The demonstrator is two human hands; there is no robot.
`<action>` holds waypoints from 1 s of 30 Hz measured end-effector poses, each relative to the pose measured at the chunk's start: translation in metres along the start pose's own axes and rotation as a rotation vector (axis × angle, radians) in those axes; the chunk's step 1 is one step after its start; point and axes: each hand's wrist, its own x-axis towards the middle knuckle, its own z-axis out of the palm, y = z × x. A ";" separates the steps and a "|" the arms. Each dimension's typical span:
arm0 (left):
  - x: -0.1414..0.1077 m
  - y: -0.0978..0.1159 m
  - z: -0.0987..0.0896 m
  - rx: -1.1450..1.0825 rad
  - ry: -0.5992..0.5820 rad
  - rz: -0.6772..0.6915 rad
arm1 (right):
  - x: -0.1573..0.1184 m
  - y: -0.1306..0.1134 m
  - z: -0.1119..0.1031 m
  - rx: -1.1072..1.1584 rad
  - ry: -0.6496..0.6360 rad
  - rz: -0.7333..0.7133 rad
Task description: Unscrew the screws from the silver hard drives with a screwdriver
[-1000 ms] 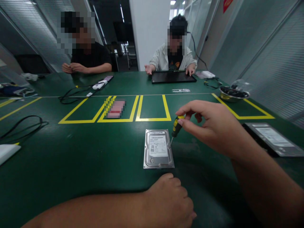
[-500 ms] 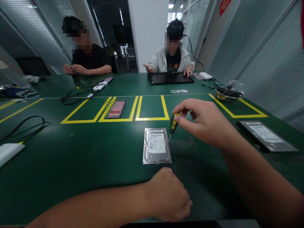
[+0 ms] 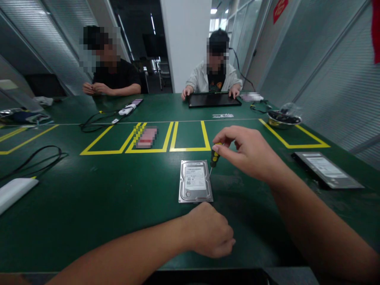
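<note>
Both hands work over a green table [image 3: 89,198]. The right hand [image 3: 249,152] pinches the top of a small screwdriver [image 3: 214,155] between thumb and fingertips, holding it nearly upright with its black and yellow handle leaning a little to the right; the thin tip comes down at the right edge of a silver hard drive [image 3: 195,181], near that edge's upper half (whether it actually touches the metal is too fine to tell). The left hand [image 3: 209,231] is curled into a loose fist and rests on the table just below the drive's near edge, holding nothing that shows.

The drive lies flat, label up, in the middle of the table, just short of the yellow taped boxes [image 3: 190,136]. A second flat drive [image 3: 326,169] lies well apart to the right, and a metal bowl [image 3: 283,118] stands beyond it. Black cables [image 3: 38,158] and a white object [image 3: 14,190] sit at the left. Across the table two people sit: one with clasped hands [image 3: 95,89], the other with both hands at a black tablet [image 3: 213,99].
</note>
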 end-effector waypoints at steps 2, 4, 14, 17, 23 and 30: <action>-0.004 -0.005 0.003 -0.039 0.028 0.060 | 0.000 0.000 0.000 0.005 -0.002 -0.001; -0.006 -0.009 0.005 -0.067 0.049 0.089 | 0.001 -0.001 0.000 0.007 -0.005 0.002; -0.007 -0.015 0.005 -0.112 0.092 0.122 | 0.002 0.000 0.000 -0.003 -0.009 -0.012; -0.006 -0.017 0.004 -0.122 0.101 0.126 | 0.002 0.000 0.000 0.004 -0.007 -0.014; -0.004 -0.023 0.004 -0.113 0.117 0.115 | 0.003 0.004 0.004 0.008 0.018 -0.031; -0.002 -0.027 0.002 -0.110 0.112 0.086 | 0.004 0.008 0.006 0.013 0.047 -0.059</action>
